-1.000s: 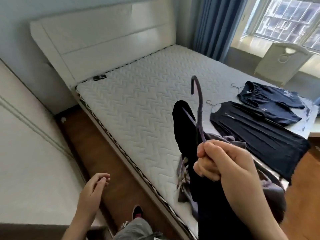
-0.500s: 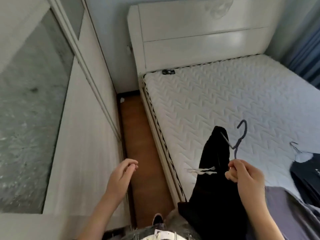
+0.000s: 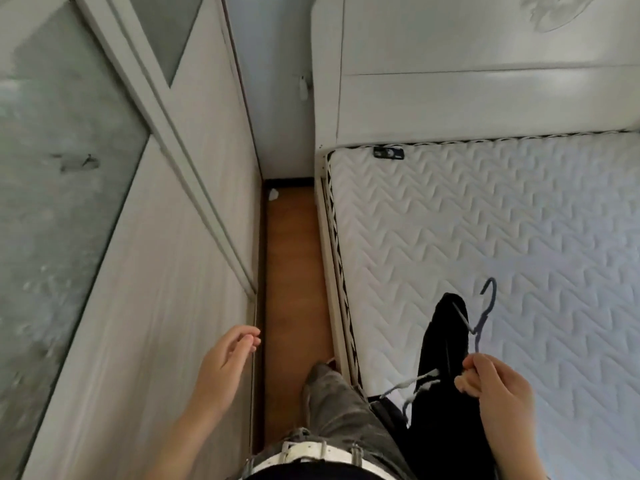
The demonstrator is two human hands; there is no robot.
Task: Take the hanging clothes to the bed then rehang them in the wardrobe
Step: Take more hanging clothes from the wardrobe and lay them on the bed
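right hand [image 3: 493, 381]: fingers curled round the stem of the hanger [image 3: 484, 318], just below its hook
left hand [image 3: 225, 362]: loose, fingers relaxed, holding nothing, just beside the edge of the wardrobe door [image 3: 156, 289]
hanger: blue-grey, hook up, above the mattress [image 3: 485, 220]
black garment [image 3: 445, 344]: draped on the hanger, hanging at the mattress's near edge
floor [image 3: 294, 258]: brown strip between wardrobe door and mattress
headboard [image 3: 467, 71]: white, beyond the mattress

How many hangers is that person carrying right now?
1 that shows: a blue-grey hanger pinched by the right hand, carrying a black garment beside the bed. More may hide in the cloth.
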